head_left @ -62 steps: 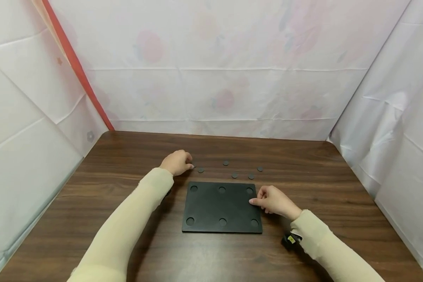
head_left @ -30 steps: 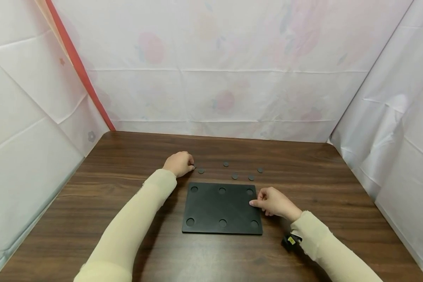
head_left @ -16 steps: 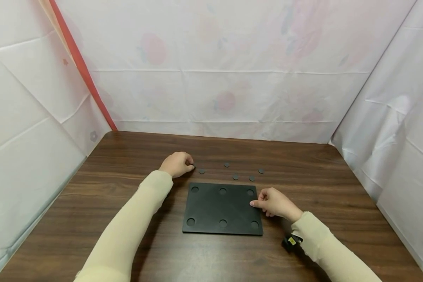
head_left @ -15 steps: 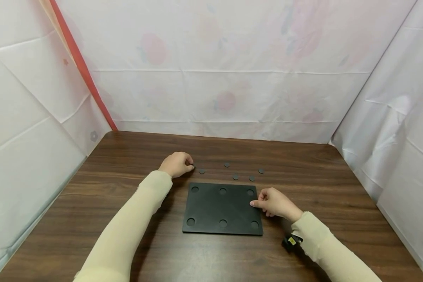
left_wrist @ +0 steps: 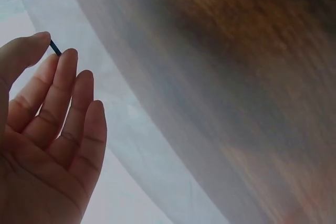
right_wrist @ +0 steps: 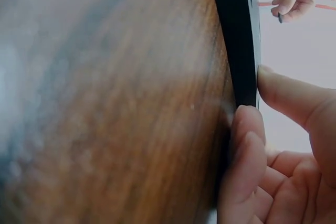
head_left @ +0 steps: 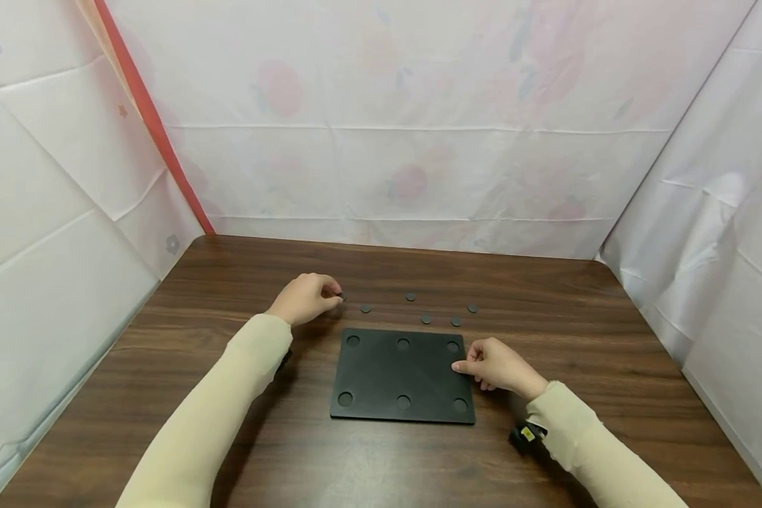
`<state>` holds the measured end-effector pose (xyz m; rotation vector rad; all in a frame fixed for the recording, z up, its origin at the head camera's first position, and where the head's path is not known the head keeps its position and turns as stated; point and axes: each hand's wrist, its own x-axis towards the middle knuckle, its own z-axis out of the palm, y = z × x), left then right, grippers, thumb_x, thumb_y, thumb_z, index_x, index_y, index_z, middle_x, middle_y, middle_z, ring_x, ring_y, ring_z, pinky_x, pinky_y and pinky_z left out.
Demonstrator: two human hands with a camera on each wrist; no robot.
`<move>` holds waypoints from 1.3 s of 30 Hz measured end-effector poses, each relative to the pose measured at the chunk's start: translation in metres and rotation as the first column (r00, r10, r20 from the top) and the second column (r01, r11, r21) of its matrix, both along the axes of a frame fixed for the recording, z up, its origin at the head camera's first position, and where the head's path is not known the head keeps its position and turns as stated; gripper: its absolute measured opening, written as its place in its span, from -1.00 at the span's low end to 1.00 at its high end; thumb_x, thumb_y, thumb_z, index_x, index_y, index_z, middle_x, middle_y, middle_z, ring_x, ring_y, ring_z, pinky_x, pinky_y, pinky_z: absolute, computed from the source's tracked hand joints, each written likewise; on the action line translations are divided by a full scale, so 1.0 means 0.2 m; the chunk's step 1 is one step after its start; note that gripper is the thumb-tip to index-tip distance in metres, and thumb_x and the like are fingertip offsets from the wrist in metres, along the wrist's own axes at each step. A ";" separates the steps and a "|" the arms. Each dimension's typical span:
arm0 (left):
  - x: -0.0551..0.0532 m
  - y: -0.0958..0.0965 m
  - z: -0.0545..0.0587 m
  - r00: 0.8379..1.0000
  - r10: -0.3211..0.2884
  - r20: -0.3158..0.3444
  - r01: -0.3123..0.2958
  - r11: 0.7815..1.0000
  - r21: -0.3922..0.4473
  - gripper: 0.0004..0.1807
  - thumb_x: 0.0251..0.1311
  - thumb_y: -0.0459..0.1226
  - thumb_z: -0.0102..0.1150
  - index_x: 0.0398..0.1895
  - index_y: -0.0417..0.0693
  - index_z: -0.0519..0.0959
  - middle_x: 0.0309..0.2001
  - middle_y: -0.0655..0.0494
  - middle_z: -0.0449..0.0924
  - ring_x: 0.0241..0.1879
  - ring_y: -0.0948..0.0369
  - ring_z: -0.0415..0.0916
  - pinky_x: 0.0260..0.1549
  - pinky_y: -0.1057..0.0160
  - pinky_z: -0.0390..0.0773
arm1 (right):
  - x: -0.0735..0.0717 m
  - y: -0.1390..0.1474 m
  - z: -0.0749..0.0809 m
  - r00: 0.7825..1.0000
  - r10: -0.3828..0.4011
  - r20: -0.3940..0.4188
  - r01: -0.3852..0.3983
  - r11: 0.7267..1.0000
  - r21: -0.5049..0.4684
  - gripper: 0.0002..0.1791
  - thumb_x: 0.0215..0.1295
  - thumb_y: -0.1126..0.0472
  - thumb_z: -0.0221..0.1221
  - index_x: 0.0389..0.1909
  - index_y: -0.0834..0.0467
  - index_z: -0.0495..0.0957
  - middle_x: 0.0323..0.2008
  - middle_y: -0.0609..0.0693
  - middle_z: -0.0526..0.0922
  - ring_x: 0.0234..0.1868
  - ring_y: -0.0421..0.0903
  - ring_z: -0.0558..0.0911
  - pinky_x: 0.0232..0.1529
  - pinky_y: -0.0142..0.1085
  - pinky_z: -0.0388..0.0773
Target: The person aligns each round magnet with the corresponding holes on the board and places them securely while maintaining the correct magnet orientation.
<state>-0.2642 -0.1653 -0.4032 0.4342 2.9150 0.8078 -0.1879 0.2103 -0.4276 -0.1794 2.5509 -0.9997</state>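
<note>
My left hand (head_left: 303, 299) pinches a small dark disc (left_wrist: 55, 48) between thumb and fingertips, left of the other discs. In the left wrist view the disc shows edge-on and the remaining fingers are extended. A flat black rectangular board (head_left: 401, 374) with round recesses along its far and near edges lies mid-table. My right hand (head_left: 497, 367) grips the board's right edge, thumb on top and a finger against the side. In the right wrist view the board's thick edge (right_wrist: 239, 35) sits between thumb and forefinger.
Several more dark discs lie scattered beyond the board, among them a left disc (head_left: 365, 308), a far disc (head_left: 410, 297) and a right disc (head_left: 473, 309). A brown wooden table (head_left: 381, 458) bears everything; pale patterned sheeting (head_left: 413, 141) surrounds it.
My left hand, earlier at the leftmost disc on the table, has drawn slightly left with that disc pinched in its fingers. The right hand stays at the board's edge.
</note>
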 end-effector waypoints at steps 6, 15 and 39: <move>0.08 0.00 0.02 0.999 -0.039 -0.034 0.040 0.999 0.027 -0.80 0.26 -0.18 0.26 -0.11 -0.05 0.66 -0.18 0.09 0.69 -0.20 0.17 0.60 -0.14 0.10 0.62 | 0.00 0.00 0.01 1.000 0.005 0.005 -0.005 1.000 0.003 -0.65 0.25 -0.01 0.31 -0.51 0.15 0.47 -0.64 0.03 0.52 -0.68 -0.08 0.51 -0.63 -0.25 0.51; 0.17 0.06 -0.01 0.993 -0.115 -0.026 0.115 0.993 0.000 -0.82 0.22 -0.19 0.31 -0.15 -0.02 0.69 -0.24 0.18 0.69 -0.30 0.29 0.58 -0.25 0.23 0.63 | 0.00 0.00 0.01 1.000 0.005 0.012 -0.005 1.000 -0.002 -0.65 0.26 0.00 0.30 -0.51 0.16 0.47 -0.64 0.02 0.51 -0.66 -0.08 0.52 -0.62 -0.26 0.51; 0.24 0.13 -0.05 0.970 -0.234 -0.071 0.210 0.946 -0.245 -0.78 0.20 -0.15 0.33 -0.12 0.03 0.72 -0.17 0.18 0.69 -0.29 0.31 0.57 -0.26 0.26 0.62 | -0.02 0.00 0.00 1.000 0.016 0.019 -0.016 1.000 -0.004 -0.65 0.26 -0.01 0.30 -0.51 0.15 0.47 -0.64 0.02 0.51 -0.66 -0.07 0.53 -0.61 -0.26 0.51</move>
